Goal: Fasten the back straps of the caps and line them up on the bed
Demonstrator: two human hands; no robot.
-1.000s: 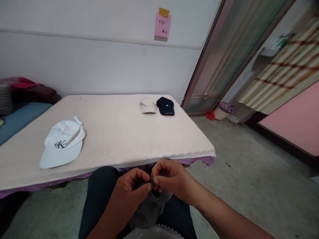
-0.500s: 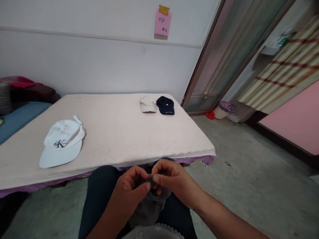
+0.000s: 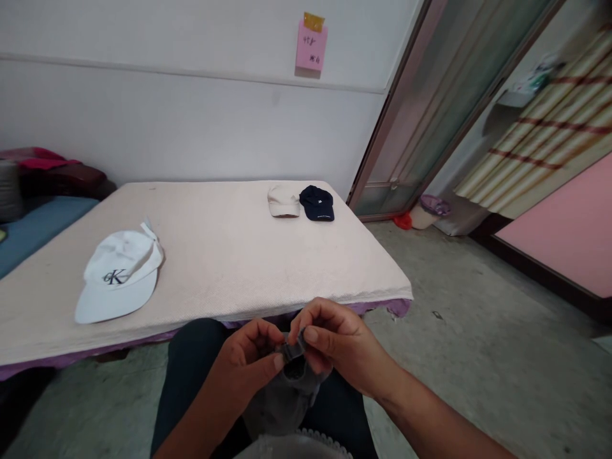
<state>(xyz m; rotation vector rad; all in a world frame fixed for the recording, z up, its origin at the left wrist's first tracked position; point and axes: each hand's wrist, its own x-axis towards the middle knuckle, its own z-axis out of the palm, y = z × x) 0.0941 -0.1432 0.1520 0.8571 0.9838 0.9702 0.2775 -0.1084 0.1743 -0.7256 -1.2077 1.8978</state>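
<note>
Matt cloth is noted on the grey cap (image 3: 282, 403); rough-textured fabric is noted on the bed cover (image 3: 215, 255).

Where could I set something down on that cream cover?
On the cream cover, bare patches lie between the white cap and beige cap, and between the navy cap and right hand. It's crowded where beige and navy sit side by side, and over the lap, where the left hand and right hand hold a gray cap.
</note>
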